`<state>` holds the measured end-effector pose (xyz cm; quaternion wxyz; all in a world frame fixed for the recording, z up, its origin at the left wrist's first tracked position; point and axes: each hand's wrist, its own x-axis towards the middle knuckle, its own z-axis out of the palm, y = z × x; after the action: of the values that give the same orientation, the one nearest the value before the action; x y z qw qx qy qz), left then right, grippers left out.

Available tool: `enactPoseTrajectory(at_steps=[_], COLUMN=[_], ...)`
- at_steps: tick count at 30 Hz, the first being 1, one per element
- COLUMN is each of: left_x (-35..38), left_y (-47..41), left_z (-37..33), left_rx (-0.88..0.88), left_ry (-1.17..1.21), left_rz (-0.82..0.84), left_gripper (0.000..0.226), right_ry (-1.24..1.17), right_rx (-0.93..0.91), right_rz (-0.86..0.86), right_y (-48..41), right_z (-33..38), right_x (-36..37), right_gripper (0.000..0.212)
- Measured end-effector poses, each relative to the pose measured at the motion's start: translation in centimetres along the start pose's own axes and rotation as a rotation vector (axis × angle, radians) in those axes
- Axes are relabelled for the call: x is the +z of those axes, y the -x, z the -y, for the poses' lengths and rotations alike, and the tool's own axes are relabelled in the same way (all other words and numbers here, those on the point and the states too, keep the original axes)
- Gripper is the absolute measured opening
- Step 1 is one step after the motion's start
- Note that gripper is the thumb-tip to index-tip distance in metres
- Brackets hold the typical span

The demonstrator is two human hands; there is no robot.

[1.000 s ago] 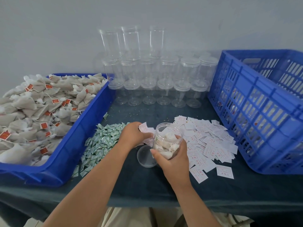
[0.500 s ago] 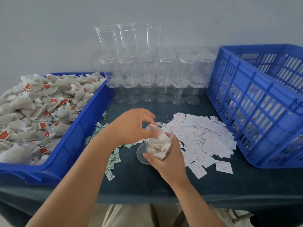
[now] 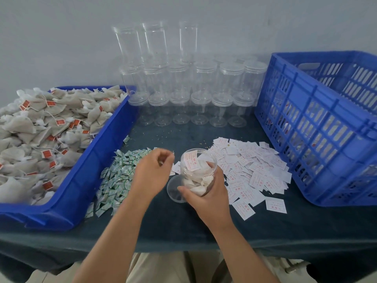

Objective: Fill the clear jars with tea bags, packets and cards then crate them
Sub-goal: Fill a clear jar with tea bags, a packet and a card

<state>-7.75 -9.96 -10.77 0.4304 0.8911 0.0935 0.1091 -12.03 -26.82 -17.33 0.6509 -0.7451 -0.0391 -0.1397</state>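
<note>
While the right hand (image 3: pixel 206 194) grips the open jar (image 3: pixel 199 172), tilting could spill its card (image 3: pixel 190 161); the left hand (image 3: pixel 151 172) curls beside it, contents unclear.

We see soft, even, fairly bright light; faint shadow beneath the crate (image 3: pixel 306 123) at 3 o'clock; left hand (image 3: pixel 151 172) fingers motion-blurred; wide-angle bowing toward the edges.

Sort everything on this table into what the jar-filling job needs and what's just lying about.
In the job: open jar in the right hand, lid, tea bags, green packets, cards, empty jars, blue crate.
Lying about: loose crumbs on the dark cloth.
</note>
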Motion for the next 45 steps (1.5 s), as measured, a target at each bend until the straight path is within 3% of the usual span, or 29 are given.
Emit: enactPoseTrajectory(at_steps=[7, 11, 16, 21, 25, 27, 31, 33, 35, 38, 45], left_x=[4.3, 4.7, 3.6, 2.6, 1.7, 1.4, 0.6, -0.7, -1.9, -2.7, -3.2], left_y=[3.9, 3.7, 3.9, 3.9, 4.0, 5.0, 6.1, 5.9, 5.5, 5.2, 5.9], left_z=[5.1, 5.6, 5.8, 6.3, 5.9, 5.6, 4.2, 2.3, 0.4, -1.3, -3.0], left_rx=[0.085, 0.105, -0.029, -0.149, -0.143, -0.021, 0.312, 0.419, 0.447, 0.467, 0.417], left_ry=[-0.346, -0.362, 0.13, 0.792, 0.962, 0.886, 0.496, 0.42, 0.3, -0.138, -0.483], left_rz=[0.053, 0.009, -0.072, -0.102, -0.1, -0.057, -0.126, -0.096, 0.059, 0.26, 0.309], left_gripper=[0.054, 0.043, 0.02, 0.005, 0.064, 0.084, 0.046, 0.038, 0.035, 0.043, 0.086], right_ry=[0.004, -0.009, -0.06, 0.037, 0.21, 0.217, 0.189, 0.165, 0.161, 0.202, 0.213], right_rx=[0.014, 0.009, 0.02, 0.039, -0.033, -0.05, -0.063, -0.058, -0.042, -0.046, -0.086], right_rz=[-0.047, -0.061, -0.024, 0.25, 0.402, 0.414, 0.409, 0.405, 0.403, 0.366, 0.384], right_y=[-0.3, -0.2, -0.3, -0.1, 0.4, 0.4, 0.4, 0.3, 0.3, 0.5, 0.3], right_z=[-0.2, -0.5, -0.6, -0.4, 0.1, 0.1, 0.3, 0.4, 0.4, 0.5, 0.2], right_x=[0.0, 0.0, -0.3, -0.6, 0.2, 0.4, 0.2, 0.3, 0.4, 0.1, 0.2], right_gripper=[0.081, 0.084, 0.084, 0.085, 0.098, 0.101, 0.101, 0.101, 0.095, 0.079, 0.068])
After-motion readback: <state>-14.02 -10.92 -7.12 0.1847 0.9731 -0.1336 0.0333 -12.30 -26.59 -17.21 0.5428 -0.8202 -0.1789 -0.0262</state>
